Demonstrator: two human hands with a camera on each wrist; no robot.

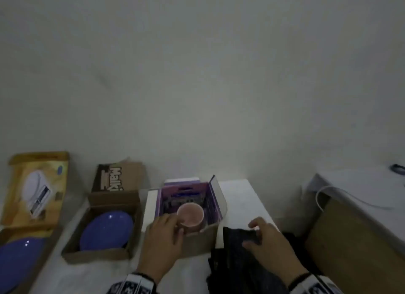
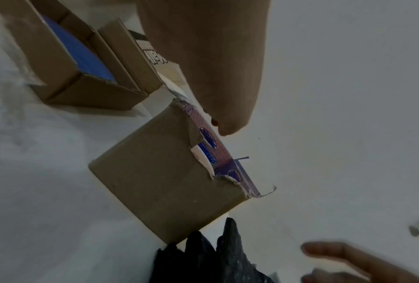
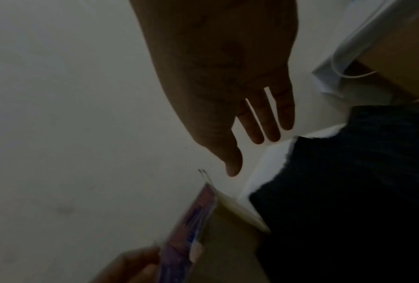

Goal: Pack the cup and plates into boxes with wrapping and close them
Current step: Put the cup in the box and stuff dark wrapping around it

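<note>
A pink cup (image 1: 190, 214) sits tilted inside an open cardboard box (image 1: 198, 242) with a purple printed lining, at the centre of the head view. My left hand (image 1: 169, 227) reaches over the box's near left corner, and its fingers and thumb curl round the cup's side. The left wrist view shows the box's brown outer wall (image 2: 164, 172) and torn rim; the cup is hidden there. To the right of the box lies a dark wrapping cloth (image 1: 232, 256). My right hand (image 1: 260, 232) hovers over its far end, fingers straight (image 3: 259, 132) and holding nothing.
A blue plate (image 1: 107, 230) lies in an open brown box (image 1: 98, 255) left of the cup box. A second blue plate (image 1: 17, 258) shows at the lower left under a yellow printed lid (image 1: 35, 188). A large brown carton (image 1: 350, 239) and a white cable (image 1: 320, 197) stand on the right.
</note>
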